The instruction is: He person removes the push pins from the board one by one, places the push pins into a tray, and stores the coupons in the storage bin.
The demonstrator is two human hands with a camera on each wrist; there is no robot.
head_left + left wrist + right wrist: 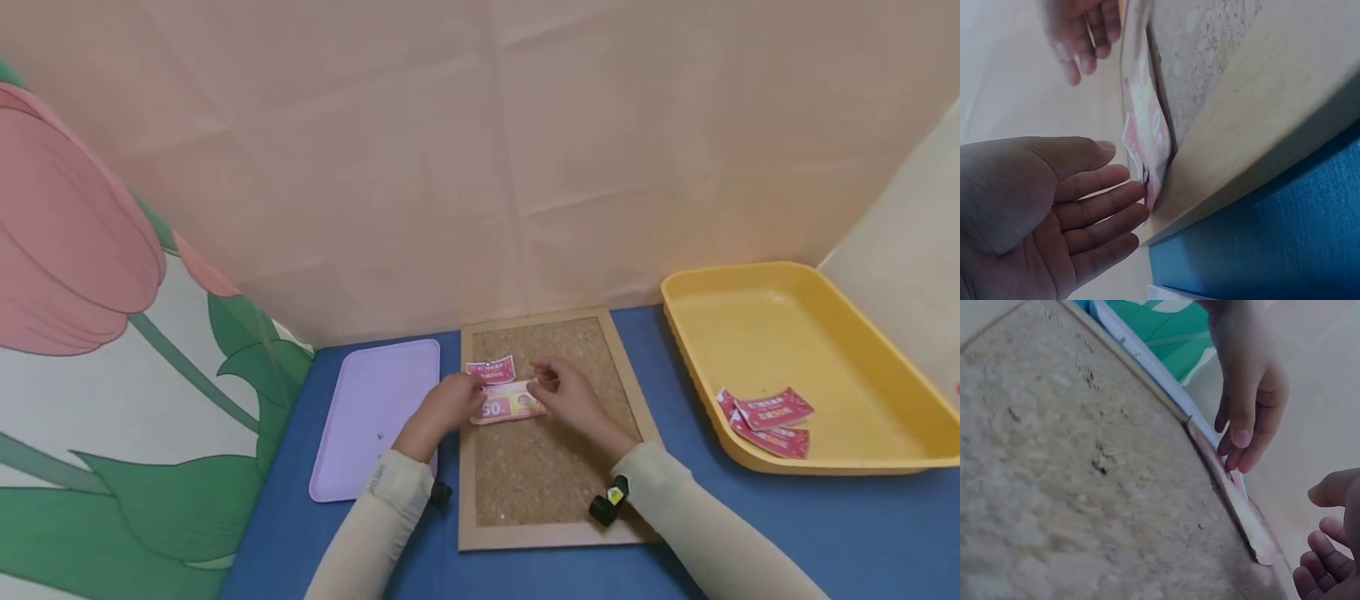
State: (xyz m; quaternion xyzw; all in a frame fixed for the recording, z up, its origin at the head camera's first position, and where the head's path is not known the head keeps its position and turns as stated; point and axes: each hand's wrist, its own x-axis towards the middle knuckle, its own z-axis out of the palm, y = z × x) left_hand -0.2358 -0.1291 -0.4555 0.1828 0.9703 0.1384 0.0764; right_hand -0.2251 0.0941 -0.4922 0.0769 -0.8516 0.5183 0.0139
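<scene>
A pink and yellow note printed with 50 (510, 403) lies on a wood-framed cork board (555, 483). Just behind it is a small red coupon (491, 369), partly covered by my left fingers in the head view. My left hand (447, 406) (1054, 219) is at the note's left end, fingers relaxed and fingertips at its edge; whether they touch it, I cannot tell. At the right end of the note (1244, 519) is my right hand (573, 402) (1335, 544), its fingers loosely bent and holding nothing.
Left of the board is a purple tray (375, 417) with tiny specks on it. A yellow tray (780, 333) stands at the right, with several red coupons (772, 410) in its near left corner. Blue cloth (525, 575) covers the table; a beige wall rises behind.
</scene>
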